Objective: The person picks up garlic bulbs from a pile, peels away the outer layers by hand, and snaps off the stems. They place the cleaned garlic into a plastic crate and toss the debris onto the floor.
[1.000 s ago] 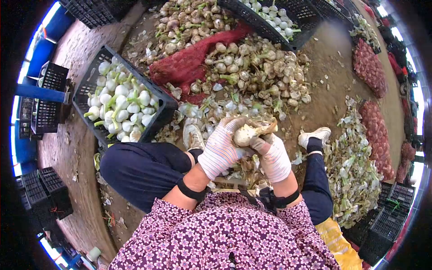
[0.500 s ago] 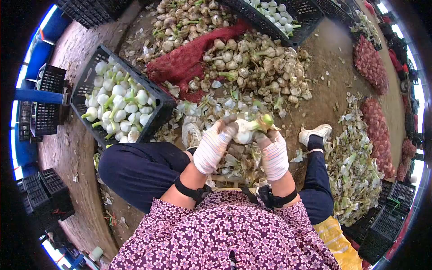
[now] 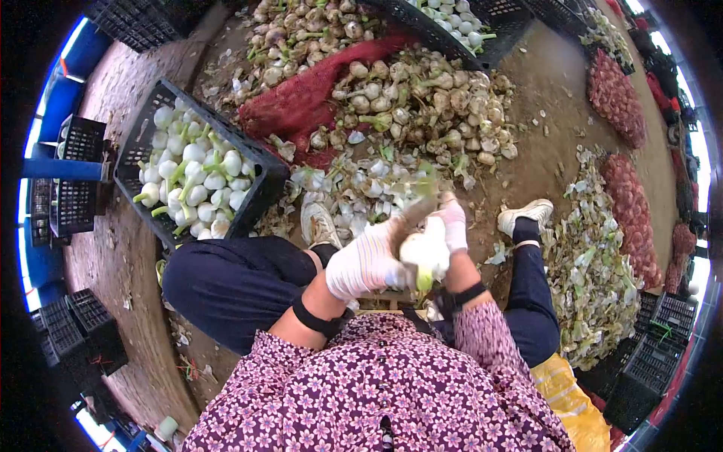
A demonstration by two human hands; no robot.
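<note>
- Your gloved left hand (image 3: 365,262) cups the garlic bulb (image 3: 423,250) right above your knees, near the peel pile.
- Right hand (image 3: 454,224) pinches its top.
- Bulb looks firm but papery and slippery, so grip the round body, not the stalk.

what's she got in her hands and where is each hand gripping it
A white garlic bulb. The left hand cups its round body from the side; the right hand pinches skin near its top. The exact grip is blurred.

No readable text, label, brand, number or sign anywhere: none on crates, sacks, gloves or clothing, upper left to lower right.
</note>
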